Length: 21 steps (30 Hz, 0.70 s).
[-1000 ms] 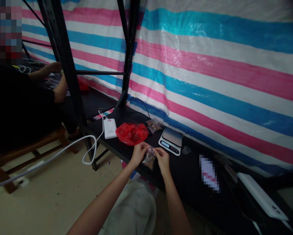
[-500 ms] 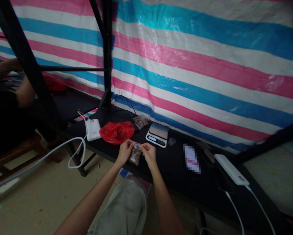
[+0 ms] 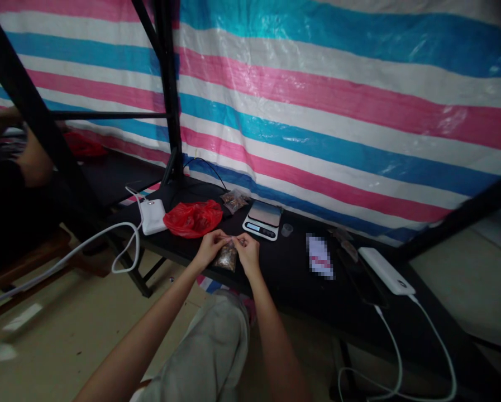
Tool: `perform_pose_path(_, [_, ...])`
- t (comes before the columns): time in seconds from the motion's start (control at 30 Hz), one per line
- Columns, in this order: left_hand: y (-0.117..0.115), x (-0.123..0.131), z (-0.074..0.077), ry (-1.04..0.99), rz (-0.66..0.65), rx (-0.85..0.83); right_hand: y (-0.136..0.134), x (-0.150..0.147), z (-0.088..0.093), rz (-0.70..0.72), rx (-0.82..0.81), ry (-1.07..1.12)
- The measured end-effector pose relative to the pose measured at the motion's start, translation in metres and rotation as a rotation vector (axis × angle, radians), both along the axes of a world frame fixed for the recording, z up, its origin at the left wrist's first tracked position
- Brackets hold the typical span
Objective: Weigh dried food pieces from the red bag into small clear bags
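Between my hands, at the front edge of the black table [image 3: 284, 273], is a small clear plastic bag [image 3: 226, 258] filled with brown bits too small to name. My left hand [image 3: 210, 247] pinches its top edge from the left. My right hand [image 3: 248, 250] pinches the same edge from the right, and the fingertips of both nearly meet. Just behind lies an open red plastic bag [image 3: 194, 218] with something dark inside. A white digital scale [image 3: 261, 220] with a bare metal plate stands beyond my right hand. Another filled clear bag [image 3: 234, 201] rests behind, between the red bag and the scale.
A small clear cup [image 3: 287, 229] sits right of the scale. Farther right are a blurred-out white paper [image 3: 319, 257], a dark phone [image 3: 365, 282] and a white power bank [image 3: 386, 271] with cables. Another white power bank [image 3: 152, 216] lies left. A co-worker's arm [image 3: 34, 159] shows far left.
My fingertips have drawn closer together along the top of the clear bag. The whole view has shifted slightly, so the table's things appear a little farther left and higher.
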<state>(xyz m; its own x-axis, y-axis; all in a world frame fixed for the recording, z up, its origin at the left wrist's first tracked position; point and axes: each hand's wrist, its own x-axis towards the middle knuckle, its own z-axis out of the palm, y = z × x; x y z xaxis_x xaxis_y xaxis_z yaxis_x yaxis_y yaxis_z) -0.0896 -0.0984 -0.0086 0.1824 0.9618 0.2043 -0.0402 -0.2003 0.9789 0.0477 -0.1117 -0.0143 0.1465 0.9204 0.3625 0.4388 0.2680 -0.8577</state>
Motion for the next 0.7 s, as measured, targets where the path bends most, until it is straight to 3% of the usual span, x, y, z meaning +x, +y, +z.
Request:
perform_pose_path(0.13, [-0.0019, 0.0017, 0.0000, 0.010, 0.032, 0.048, 0.0014, 0.0023, -0.0007, 0.023, -0.009, 0.017])
perform_pose_path(0.3, [-0.0009, 0.0036, -0.0045, -0.002, 0.092, 0.089, 0.0047, 0.0033, -0.0004, 0.188, -0.152, 0.257])
perform_pose_path(0.57, [0.0040, 0.0033, -0.0079, 0.137, 0.060, 0.216, 0.0037, 0.0053, -0.0059, 0.083, -0.115, 0.134])
perform_pose_path(0.7, [-0.0029, 0.0056, -0.0065, 0.246, 0.167, 0.263, 0.0006, 0.0061, -0.0012, 0.076, -0.038, 0.091])
